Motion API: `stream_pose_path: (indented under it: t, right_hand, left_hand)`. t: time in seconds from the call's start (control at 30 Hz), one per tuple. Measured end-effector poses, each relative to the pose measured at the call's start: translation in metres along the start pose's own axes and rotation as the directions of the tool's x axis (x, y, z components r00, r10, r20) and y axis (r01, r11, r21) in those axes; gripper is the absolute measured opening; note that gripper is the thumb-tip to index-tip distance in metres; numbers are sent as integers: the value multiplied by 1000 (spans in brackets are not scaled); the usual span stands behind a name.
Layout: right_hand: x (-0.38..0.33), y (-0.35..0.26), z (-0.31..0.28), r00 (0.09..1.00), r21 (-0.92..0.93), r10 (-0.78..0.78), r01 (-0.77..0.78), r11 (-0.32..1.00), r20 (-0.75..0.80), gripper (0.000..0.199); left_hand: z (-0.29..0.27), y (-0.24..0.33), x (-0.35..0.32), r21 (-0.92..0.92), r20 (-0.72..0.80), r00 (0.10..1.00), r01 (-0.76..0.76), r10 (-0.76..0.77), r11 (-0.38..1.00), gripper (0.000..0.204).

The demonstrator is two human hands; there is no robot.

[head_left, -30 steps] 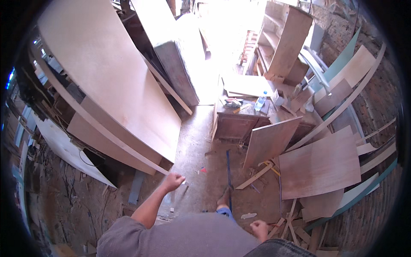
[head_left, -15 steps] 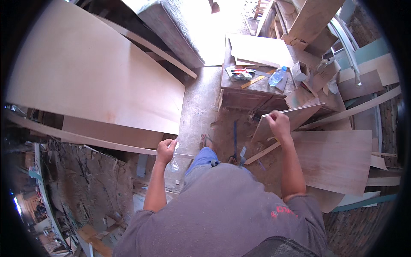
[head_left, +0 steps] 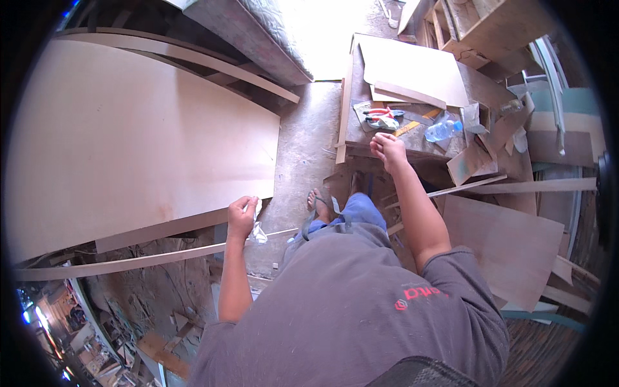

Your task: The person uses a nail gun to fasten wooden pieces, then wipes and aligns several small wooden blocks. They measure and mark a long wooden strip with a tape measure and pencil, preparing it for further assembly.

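Note:
My left hand (head_left: 242, 218) is closed on a small, crumpled clear plastic bag (head_left: 259, 231), which hangs below the fingers. It is close to the near right corner of a large pale plywood sheet (head_left: 148, 142). My right hand (head_left: 389, 151) is raised in front of the near edge of a wooden worktable (head_left: 356, 122), fingers curled together. Whether anything small is between them I cannot make out. Beyond that hand on the table lie red-handled pliers (head_left: 383, 116), a yellow ruler (head_left: 416, 122) and a clear water bottle (head_left: 443, 131).
A pale panel (head_left: 412, 68) and a wood strip (head_left: 409, 95) lie on the table. Offcuts (head_left: 474, 158) are piled at its right. A thin board (head_left: 500, 248) leans at my right. A long wooden strip (head_left: 148, 259) runs along my left. A mattress (head_left: 258, 39) stands at the far left.
My right hand has moved forward and left, away from the leaning board's edge toward the worktable. My body has stepped forward. The left hand still holds the plastic bag.

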State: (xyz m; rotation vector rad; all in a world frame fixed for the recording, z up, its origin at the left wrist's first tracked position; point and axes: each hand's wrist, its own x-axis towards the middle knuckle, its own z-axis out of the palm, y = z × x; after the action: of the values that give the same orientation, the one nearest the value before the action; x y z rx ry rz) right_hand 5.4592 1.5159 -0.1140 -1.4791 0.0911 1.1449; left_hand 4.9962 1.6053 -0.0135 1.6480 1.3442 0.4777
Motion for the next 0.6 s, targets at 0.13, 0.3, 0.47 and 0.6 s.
stream_pose_path:
  t: [0.13, 0.3, 0.47, 0.6]
  right_hand:
    - [90, -2, 17, 979, 50, 196, -194, 980, -47, 38]
    - [167, 3, 28, 917, -156, 398, -396, 905, -18, 75]
    - [198, 12, 35, 886, -141, 452, -462, 876, -102, 66]
    - [213, 17, 40, 872, -130, 371, -428, 894, -320, 30]
  left_hand:
    - [-4, 10, 0, 67, -134, 987, 95, -85, 993, 29]
    - [14, 29, -18, 64, -261, 953, 176, -154, 982, 30]
    - [37, 49, -28, -20, -303, 885, 365, -353, 931, 28]
    - [47, 61, -28, -38, -343, 882, 331, -324, 943, 28]
